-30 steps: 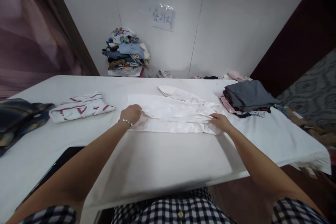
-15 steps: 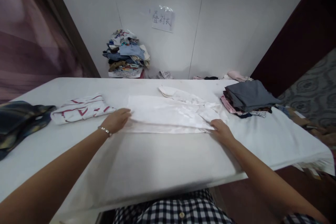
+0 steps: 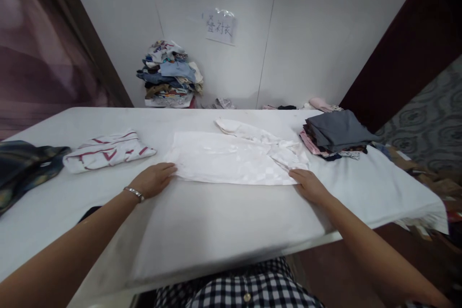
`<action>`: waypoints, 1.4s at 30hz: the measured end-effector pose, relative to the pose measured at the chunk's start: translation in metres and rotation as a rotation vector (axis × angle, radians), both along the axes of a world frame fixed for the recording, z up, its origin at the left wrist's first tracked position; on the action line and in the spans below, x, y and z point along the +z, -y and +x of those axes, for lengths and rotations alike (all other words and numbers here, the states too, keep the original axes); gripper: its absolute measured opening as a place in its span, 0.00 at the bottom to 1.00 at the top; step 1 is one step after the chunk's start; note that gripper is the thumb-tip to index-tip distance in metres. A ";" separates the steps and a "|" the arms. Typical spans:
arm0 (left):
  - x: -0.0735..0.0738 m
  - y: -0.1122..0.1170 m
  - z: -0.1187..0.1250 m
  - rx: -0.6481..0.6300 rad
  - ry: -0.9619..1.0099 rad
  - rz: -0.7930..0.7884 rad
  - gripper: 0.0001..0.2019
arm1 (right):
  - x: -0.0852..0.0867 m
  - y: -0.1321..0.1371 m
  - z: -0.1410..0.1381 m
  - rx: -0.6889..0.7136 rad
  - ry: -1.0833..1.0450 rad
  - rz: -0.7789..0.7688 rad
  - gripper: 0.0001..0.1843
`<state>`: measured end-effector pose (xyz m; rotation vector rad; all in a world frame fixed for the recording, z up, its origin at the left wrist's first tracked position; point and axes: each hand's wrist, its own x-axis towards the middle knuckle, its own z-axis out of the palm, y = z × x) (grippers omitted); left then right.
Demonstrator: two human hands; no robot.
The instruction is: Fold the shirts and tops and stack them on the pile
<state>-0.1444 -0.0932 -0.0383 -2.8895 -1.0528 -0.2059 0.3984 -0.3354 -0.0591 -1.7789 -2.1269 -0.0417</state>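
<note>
A white shirt [image 3: 231, 156] lies folded into a long strip across the table, its front edge nearly straight. My left hand [image 3: 155, 178], a bracelet on its wrist, is closed on the near left corner of the cloth. At the other end, my right hand [image 3: 306, 184] pinches the near right edge beside the bunched collar area. Behind the strip, one loose part of the shirt, seemingly a sleeve, lies crumpled toward the back. My fingertips are partly hidden by the fabric.
A white-and-red garment [image 3: 110, 152] and a dark plaid one [image 3: 29, 168] lie to the left. Folded clothes topped with grey [image 3: 341, 130] sit at right. A tall clothes pile [image 3: 173, 74] stands by the wall, beside a paper sign [image 3: 220, 26]. The white table [image 3: 231, 226] reaches my waist.
Both hands have lowered the shirt's front flap toward me, so its edge now meets the lower layer's edge. My left hand has moved slightly down and left.
</note>
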 end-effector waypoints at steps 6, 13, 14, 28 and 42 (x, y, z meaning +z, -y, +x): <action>-0.003 -0.002 0.008 0.096 -0.004 -0.056 0.28 | 0.017 -0.006 0.008 -0.119 -0.494 -0.264 0.20; 0.016 -0.012 0.021 0.269 0.129 -0.125 0.26 | 0.021 -0.031 0.017 -0.267 -0.488 0.115 0.17; 0.019 -0.012 0.024 0.282 0.138 -0.114 0.25 | 0.018 -0.035 0.017 -0.287 -0.436 0.201 0.17; 0.000 0.004 0.005 0.043 0.070 -0.004 0.24 | 0.004 0.003 0.002 0.101 0.046 0.046 0.26; 0.030 0.043 0.025 0.149 0.007 -0.085 0.21 | 0.007 -0.011 0.046 0.029 0.047 -0.030 0.23</action>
